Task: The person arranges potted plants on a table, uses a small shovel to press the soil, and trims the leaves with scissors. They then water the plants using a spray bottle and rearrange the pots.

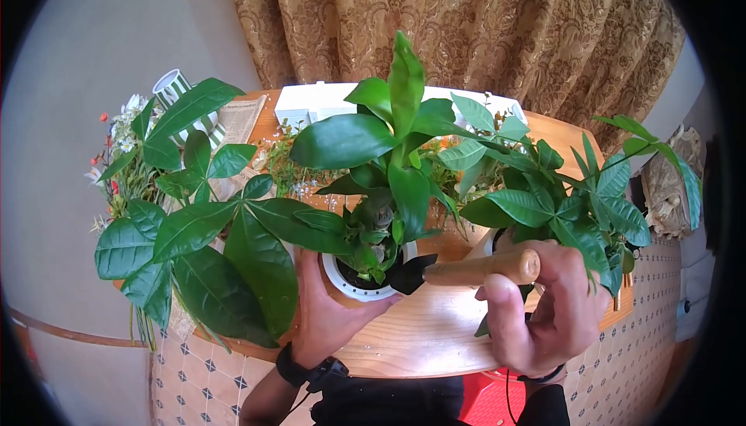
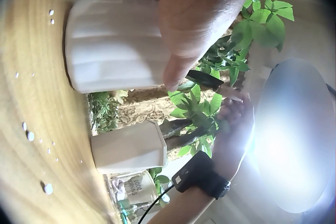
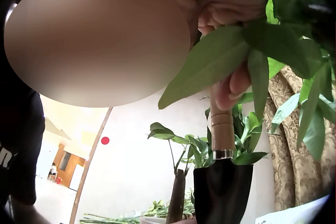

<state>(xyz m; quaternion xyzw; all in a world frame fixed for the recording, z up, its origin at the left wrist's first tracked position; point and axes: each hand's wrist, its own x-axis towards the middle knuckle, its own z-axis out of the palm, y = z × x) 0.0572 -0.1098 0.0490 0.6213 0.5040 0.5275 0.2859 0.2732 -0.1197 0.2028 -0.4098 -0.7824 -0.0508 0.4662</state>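
A white ribbed pot [image 2: 115, 45] with dark soil and a leafy plant [image 1: 342, 142] stands upright on the wooden table. My left hand [image 1: 330, 309] grips the pot's near left side, thumb along the rim. In my right hand [image 1: 548, 309] is the wooden handle [image 1: 482, 269] of a small trowel, pinched between thumb and fingers. The trowel's black blade [image 3: 223, 190] points left; in the head view its tip is at the pot's right rim. Whether the tip touches soil cannot be told. Leaves partly cover my right hand in the right wrist view.
A second pale pot [image 2: 131, 148] with a leafy plant stands to the right. Large leaves [image 1: 256, 270] spread at the left, near cut flowers [image 1: 124, 146] and a striped cup [image 1: 171, 84]. White boxes [image 1: 318, 103] lie at the back; white granules [image 2: 48, 188] dot the table.
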